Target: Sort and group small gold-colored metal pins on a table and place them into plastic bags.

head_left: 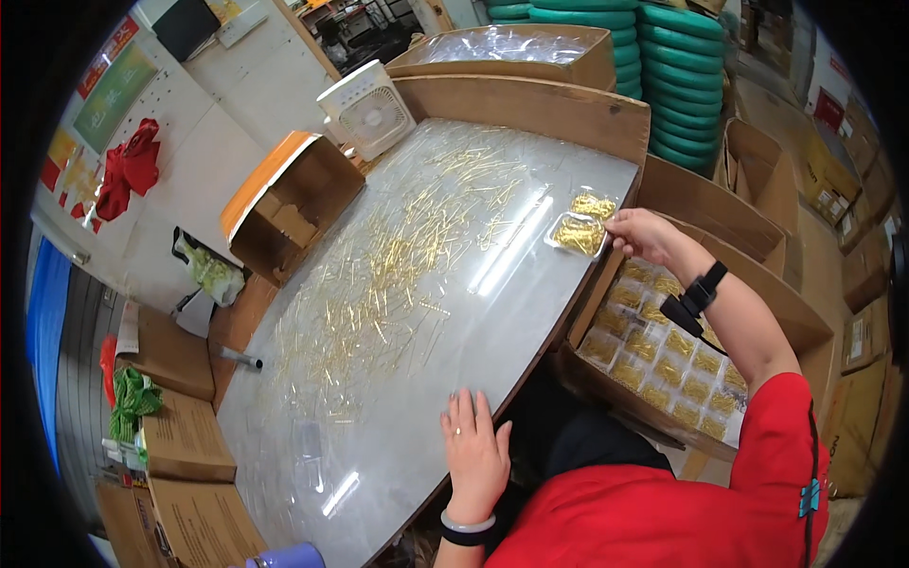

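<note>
My right hand (pixel 644 235) pinches the edge of a small clear plastic box (pixel 576 236) filled with thin gold-coloured pins, at the right side of the grey table (pixel 511 322). Just behind it stands a second clear box of pins (pixel 594 205). Flat on the table's near edge lies my left hand (pixel 475 450), fingers spread and holding nothing. Loose gold-coloured pins (pixel 402 241) are scattered over the middle of the table, too fine to tell their exact kind.
Below my right arm, a cardboard carton (pixel 682 364) holds rows of filled boxes. A white fan (pixel 371 112) and an orange-topped open carton (pixel 294 204) stand along the far left edge. A wooden board (pixel 530 109) borders the back; teal coils (pixel 682 85) are stacked beyond.
</note>
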The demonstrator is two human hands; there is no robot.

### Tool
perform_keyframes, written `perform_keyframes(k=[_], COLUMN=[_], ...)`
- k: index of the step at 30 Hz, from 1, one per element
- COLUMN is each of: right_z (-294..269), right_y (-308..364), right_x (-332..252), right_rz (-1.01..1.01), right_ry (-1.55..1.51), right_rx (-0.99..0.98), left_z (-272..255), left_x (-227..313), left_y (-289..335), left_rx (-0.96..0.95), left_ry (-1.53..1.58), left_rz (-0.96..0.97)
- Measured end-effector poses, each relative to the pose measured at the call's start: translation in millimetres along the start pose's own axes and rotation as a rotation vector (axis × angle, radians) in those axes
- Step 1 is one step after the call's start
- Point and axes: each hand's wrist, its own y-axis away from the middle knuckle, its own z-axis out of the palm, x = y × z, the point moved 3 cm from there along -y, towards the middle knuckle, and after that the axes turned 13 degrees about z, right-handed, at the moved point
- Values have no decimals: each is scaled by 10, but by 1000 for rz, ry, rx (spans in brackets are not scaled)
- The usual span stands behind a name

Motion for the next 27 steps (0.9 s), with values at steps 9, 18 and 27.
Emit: perform_keyframes(k=[9,18,27], right_z=[981,1580,1591], right_y=[505,613,576], right_x=[573,520,562], right_rz=[94,57,46], right_ry=[158,410,333], right_rx=[-356,-389,-326], left_z=[135,250,284], left_x=[-24,-171,-149], left_y=[-427,-519,-521], left_rx=[58,129,184], left_ry=[94,189,106], left_rz=[-86,-205,-148])
